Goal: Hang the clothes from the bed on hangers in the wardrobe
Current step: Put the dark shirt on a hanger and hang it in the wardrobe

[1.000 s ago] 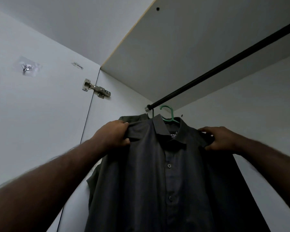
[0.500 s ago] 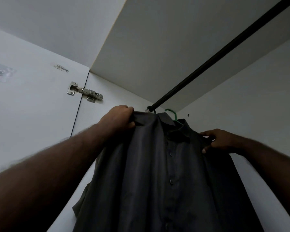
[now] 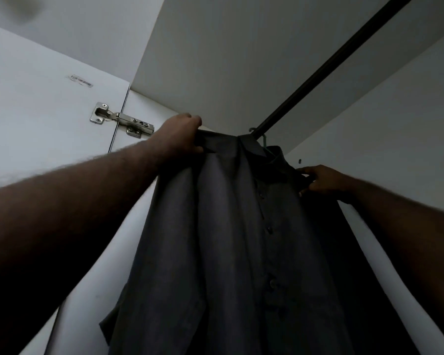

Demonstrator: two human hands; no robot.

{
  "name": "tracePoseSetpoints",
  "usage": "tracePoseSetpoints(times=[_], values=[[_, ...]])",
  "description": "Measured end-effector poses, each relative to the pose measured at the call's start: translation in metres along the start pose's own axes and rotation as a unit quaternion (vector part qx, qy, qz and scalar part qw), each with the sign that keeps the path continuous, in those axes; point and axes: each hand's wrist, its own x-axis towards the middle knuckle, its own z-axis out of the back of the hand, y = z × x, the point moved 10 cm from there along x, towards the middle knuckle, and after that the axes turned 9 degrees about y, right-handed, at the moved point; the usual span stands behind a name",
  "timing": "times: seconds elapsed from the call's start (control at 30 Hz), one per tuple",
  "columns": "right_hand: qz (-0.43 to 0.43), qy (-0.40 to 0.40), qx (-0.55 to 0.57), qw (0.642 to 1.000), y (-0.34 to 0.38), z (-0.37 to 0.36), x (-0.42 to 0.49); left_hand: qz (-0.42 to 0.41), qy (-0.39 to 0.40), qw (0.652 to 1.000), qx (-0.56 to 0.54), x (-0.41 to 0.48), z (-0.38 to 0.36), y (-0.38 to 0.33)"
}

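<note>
Our left hand [image 3: 182,135] and right hand [image 3: 323,181] each pinch a shoulder of the dark grey buttoned shirt [image 3: 228,226]; we should seat its green plastic hanger [image 3: 264,144] squarely on the black rail [image 3: 331,62].

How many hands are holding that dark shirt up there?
2. The left hand grips the dark shirt at one shoulder, near the rail; the right hand pinches the other shoulder, lower down. No others seem hidden.

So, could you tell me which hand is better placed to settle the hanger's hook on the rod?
Probably the left hand: it grips the shirt by the shoulder up at the height of the rod and the green hook. The right hand pinches the other shoulder lower down.
</note>
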Motion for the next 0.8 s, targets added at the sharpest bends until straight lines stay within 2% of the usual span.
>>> tracePoseSetpoints(times=[0.1, 0.27, 0.5, 0.63, 0.8], values=[[0.009, 0.013, 0.004, 1.0, 0.012, -0.01, 0.014, 0.025, 0.006, 1.0, -0.001, -0.006, -0.001, 0.022], [0.0, 0.043, -0.003, 0.999, 0.006, -0.048, 0.018, 0.01, 0.061, 0.998, 0.009, -0.027, -0.023, 0.023], [0.021, -0.001, 0.044, 0.999, 0.007, -0.051, 0.013, 0.006, 0.099, 0.995, 0.028, -0.03, -0.037, 0.017], [0.017, -0.018, 0.058, 0.998, 0.002, -0.059, 0.014, 0.007, 0.097, 0.995, 0.024, -0.035, -0.042, 0.02], [-0.014, -0.003, 0.021, 1.0, -0.001, -0.058, 0.019, 0.032, 0.076, 0.996, -0.043, -0.038, -0.033, 0.016]])
